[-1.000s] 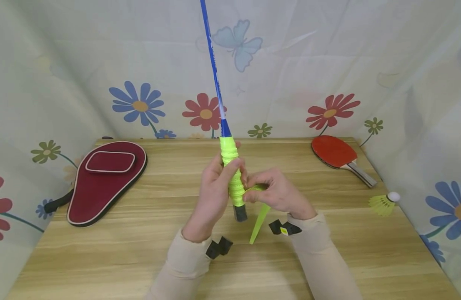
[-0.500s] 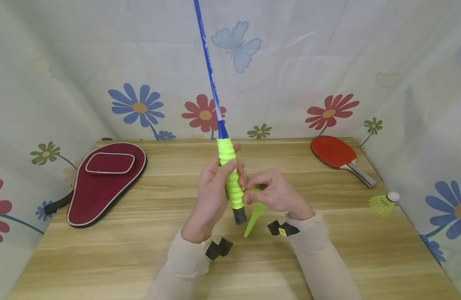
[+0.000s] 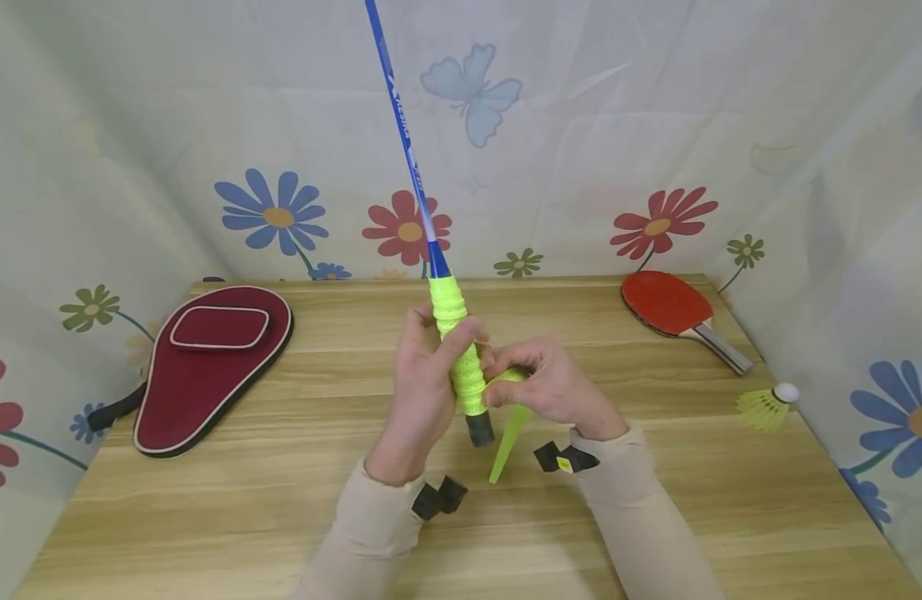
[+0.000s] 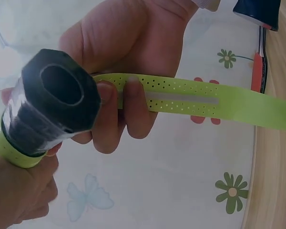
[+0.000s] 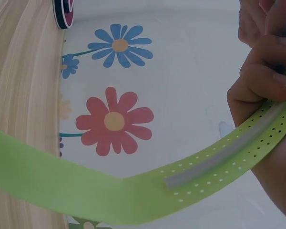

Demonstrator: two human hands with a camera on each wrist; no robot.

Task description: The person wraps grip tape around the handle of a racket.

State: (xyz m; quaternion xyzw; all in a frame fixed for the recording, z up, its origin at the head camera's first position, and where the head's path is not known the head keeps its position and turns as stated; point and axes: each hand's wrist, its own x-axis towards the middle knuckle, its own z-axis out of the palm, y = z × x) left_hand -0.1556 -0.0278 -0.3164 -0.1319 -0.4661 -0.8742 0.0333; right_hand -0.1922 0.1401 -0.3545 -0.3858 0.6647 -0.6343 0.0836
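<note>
My left hand [image 3: 423, 367] grips the handle of a blue-shafted racket [image 3: 404, 133], thumb laid across the front. The racket leans up and left, its head beyond the view. Bright yellow-green overgrip tape [image 3: 449, 304] covers the handle in ridged turns, down to a bare dark butt end [image 3: 479, 430]. Close on the right, my right hand [image 3: 551, 383] pinches the loose tape beside the lowest turn. Its tail [image 3: 510, 442] hangs toward the table. In the left wrist view, the perforated strip [image 4: 181, 98] with a pale central band runs taut between finger and thumb.
A maroon paddle case [image 3: 213, 375] lies on the wooden table [image 3: 281, 517] at left. Back right lies a red table tennis paddle [image 3: 667, 302], with a yellow shuttlecock [image 3: 769, 407] nearer me. Floral curtains [image 3: 581, 133] stand around the table.
The racket's shaft has tipped further left at the top. My left fingers have shifted on the handle; one fingertip behind it no longer shows. The tape tail has swung slightly left.
</note>
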